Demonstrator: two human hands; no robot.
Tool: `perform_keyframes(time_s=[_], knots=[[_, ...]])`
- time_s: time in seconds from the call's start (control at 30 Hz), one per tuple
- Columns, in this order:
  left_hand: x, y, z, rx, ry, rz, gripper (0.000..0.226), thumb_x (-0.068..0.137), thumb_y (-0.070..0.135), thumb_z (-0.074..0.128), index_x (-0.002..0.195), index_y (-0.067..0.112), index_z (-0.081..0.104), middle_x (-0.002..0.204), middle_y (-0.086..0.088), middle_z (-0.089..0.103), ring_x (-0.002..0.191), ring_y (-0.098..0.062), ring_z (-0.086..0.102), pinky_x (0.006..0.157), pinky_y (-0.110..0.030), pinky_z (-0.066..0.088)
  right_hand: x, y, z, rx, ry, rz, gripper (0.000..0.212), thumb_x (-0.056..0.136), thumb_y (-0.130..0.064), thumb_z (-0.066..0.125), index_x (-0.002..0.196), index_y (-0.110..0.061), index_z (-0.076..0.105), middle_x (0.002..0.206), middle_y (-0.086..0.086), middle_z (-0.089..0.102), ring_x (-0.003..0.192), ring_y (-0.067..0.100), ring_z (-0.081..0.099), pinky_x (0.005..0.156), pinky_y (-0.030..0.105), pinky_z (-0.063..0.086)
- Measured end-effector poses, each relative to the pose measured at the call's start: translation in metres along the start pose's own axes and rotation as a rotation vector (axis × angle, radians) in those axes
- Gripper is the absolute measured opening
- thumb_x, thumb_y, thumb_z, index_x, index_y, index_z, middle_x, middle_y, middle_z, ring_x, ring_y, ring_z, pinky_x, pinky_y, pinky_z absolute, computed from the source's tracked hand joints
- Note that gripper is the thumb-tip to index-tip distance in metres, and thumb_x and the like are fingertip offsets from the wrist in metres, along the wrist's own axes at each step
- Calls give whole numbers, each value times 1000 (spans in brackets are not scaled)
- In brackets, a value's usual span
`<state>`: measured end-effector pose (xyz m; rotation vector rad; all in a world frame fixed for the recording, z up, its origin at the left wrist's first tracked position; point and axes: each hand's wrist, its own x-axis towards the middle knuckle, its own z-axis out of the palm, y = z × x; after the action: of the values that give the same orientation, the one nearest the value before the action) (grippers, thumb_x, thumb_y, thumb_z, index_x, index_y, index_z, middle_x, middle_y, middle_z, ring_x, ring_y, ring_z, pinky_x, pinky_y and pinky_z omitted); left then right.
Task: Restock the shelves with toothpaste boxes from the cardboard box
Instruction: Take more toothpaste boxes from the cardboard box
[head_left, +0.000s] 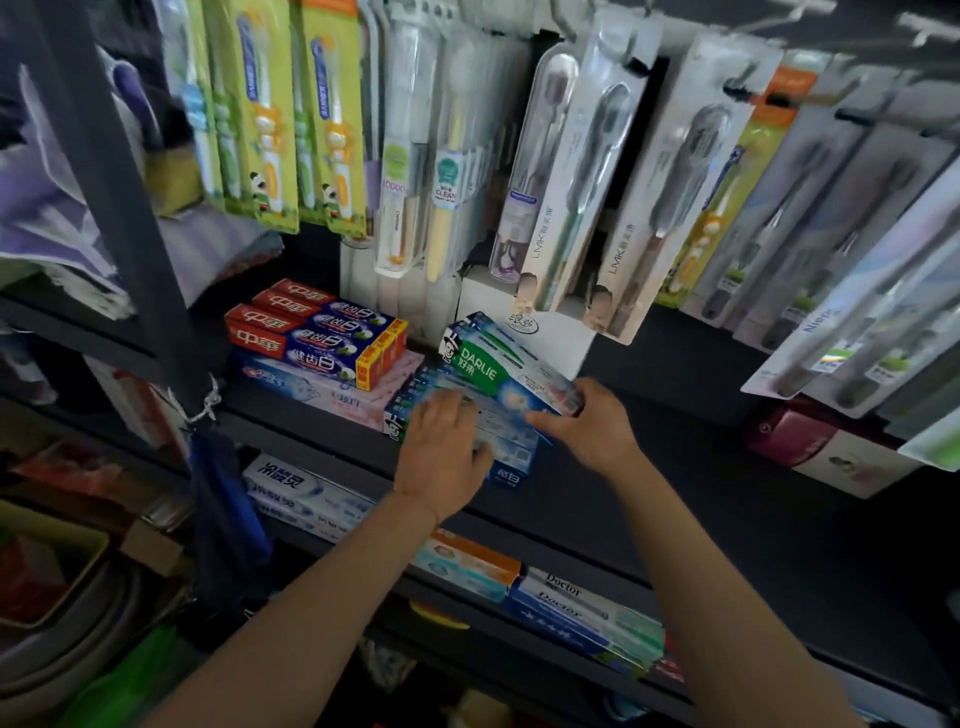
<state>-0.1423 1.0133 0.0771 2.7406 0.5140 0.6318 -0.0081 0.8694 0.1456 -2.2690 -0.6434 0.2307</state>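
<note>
Nearest you, on the lower shelf, lie white and blue Doctor boxes (582, 605) with an orange and teal box (470, 564) to their left. One shelf up, on the dark middle shelf (675, 467), your left hand (441, 457) lies with fingers spread flat on the row of blue toothpaste boxes (511, 457), pressing them. Just right of it, your right hand (587, 423) pinches the near end of a green Darlie toothpaste box (493, 364), thumb below and fingers curled over it, the box tilted across the row. Left of these sits a stack of red and blue boxes (317, 338) on pale pink ones. Farther back, packaged toothbrushes (571, 182) hang above.
</note>
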Motion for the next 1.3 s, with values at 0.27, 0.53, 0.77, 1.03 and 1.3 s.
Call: perform_keyframes(time_s=[0.27, 0.53, 0.77, 1.03, 1.3], knots=[[1, -4, 10, 113, -48, 42, 52, 91, 43, 36, 118, 6, 62, 120, -17, 61, 113, -36, 57, 101, -50, 46, 39, -1, 8, -201, -229, -90, 76, 77, -37, 82, 139, -15, 44, 130, 7, 44, 115, 19, 49, 91, 28, 42], [6, -2, 20, 100, -4, -8, 55, 87, 40, 39, 125, 7, 60, 122, -19, 57, 115, -37, 53, 103, -54, 40, 9, 25, 22, 7, 23, 98, 109, 74, -48, 82, 154, -17, 17, 148, 14, 28, 140, 29, 27, 111, 42, 32], [5, 0, 26, 62, 21, -40, 49, 87, 34, 39, 122, 8, 61, 122, -18, 55, 118, -36, 50, 107, -54, 33, -1, 35, 51, 184, 62, 117, 79, 79, -33, 80, 143, -15, 39, 136, 3, 48, 129, 18, 44, 105, 40, 45], [4, 1, 29, 89, 59, -48, 49, 86, 32, 40, 121, 6, 62, 122, -21, 57, 116, -37, 52, 106, -54, 35, 10, 34, 57, 236, 59, 124, 75, 79, -31, 80, 142, -19, 40, 134, 3, 52, 117, 18, 57, 98, 43, 52], [6, 2, 36, 101, 149, -54, 48, 86, 31, 43, 122, 4, 60, 126, -23, 56, 117, -40, 51, 108, -55, 34, -4, 28, 57, 349, 61, 196, 74, 87, -25, 75, 147, -13, 34, 126, -7, 57, 110, 8, 58, 87, 24, 48]])
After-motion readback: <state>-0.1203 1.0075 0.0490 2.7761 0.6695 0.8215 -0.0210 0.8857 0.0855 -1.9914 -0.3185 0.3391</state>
